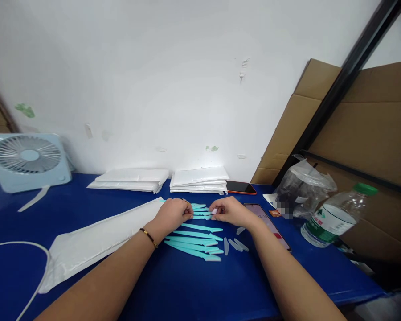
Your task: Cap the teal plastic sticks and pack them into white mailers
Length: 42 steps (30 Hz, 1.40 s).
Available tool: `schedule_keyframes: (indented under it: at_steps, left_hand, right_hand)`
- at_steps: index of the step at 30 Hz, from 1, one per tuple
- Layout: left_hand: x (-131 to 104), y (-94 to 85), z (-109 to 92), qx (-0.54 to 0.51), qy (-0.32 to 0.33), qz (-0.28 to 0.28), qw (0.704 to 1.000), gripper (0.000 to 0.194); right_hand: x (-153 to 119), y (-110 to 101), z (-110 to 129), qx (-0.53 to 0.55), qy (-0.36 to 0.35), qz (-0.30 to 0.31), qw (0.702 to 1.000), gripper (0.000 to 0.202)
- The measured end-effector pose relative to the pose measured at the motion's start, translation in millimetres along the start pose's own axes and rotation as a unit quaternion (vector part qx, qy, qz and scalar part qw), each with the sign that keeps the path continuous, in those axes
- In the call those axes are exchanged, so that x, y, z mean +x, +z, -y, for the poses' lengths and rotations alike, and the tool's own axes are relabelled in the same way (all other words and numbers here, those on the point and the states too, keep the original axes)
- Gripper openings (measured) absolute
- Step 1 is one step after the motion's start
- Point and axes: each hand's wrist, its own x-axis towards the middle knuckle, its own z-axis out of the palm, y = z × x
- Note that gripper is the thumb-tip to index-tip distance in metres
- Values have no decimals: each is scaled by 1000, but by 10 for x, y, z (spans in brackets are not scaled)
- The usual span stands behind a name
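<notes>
Several thin turquoise sticks with blade-like ends (195, 241) lie fanned out on the blue table (187, 290). My left hand (176, 211) is closed at the left part of the upper sticks, its fingertips pressed together on a turquoise stick. Near the right ends of those sticks, my right hand (230, 211) pinches a small whitish cap. Several similar translucent caps (226, 246) lie below my right hand. A long white padded envelope (96, 238) stretches under my left forearm.
Two stacks of white envelopes (130, 180) stand by the wall, with a dark phone (241, 187) beside them. A lit phone (267, 223) lies right of my right hand. Farther right are a plastic bag (300, 189) and a water bottle (336, 218). A fan (30, 160) and white cable (43, 249) are left.
</notes>
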Motion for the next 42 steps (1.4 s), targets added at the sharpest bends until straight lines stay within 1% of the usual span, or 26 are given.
schedule_keyframes:
  at_steps: [2,3,5,6,8,11,15,20,23,26,28,31,33,35,38,42]
  left_hand:
    - [-21,-31,-33,-5,12,-7,1000,19]
    - [-32,-45,-47,-15,21,0,1000,21]
    - [-50,-59,-67,-40,44,35,998,23]
    - [-54,-57,-71,-50,51,56,996,22]
    - [-51,-37,-67,-54,52,80,994,19]
    - [-31,8,-49,-48,30,81,995,14]
    - [-11,37,-36,-51,8,76,996,14]
    - [0,51,-33,-60,1,78,995,14]
    - [1,59,-31,-65,-3,76,995,14]
    - [-8,47,-20,-59,-11,73,996,14]
    - [-15,29,-7,-50,-17,66,996,13]
    - [-20,2,10,-44,-19,58,997,13]
    - [-19,-9,14,-43,-21,58,997,13]
    - [-18,-13,12,-43,-24,59,997,13]
    - [-17,-6,13,-43,-23,60,997,13]
    - [-16,10,25,-48,-12,57,997,13]
  right_hand:
    - [-122,-192,-44,-10,7,20,1000,21]
    - [-190,-287,-80,-20,22,46,998,22]
    - [-302,-424,-165,-41,77,109,990,26]
    - [-338,-458,-206,-47,107,135,984,28]
    - [-355,-460,-265,-57,143,161,975,27]
    - [-290,-374,-263,-64,130,143,979,19]
    - [-193,-267,-165,-60,91,122,987,16]
    - [-124,-149,-54,-35,29,110,993,14]
    - [-101,-94,-27,-41,7,92,995,13]
    - [-110,-104,-62,-73,9,67,995,10]
    - [-127,-140,-106,-93,31,68,993,9]
    - [-141,-176,-148,-95,55,67,992,16]
    - [-136,-171,-148,-87,47,55,994,19]
    - [-122,-155,-136,-83,34,51,995,15]
    - [-103,-140,-126,-83,26,68,994,10]
    - [-82,-112,-111,-58,5,83,995,12]
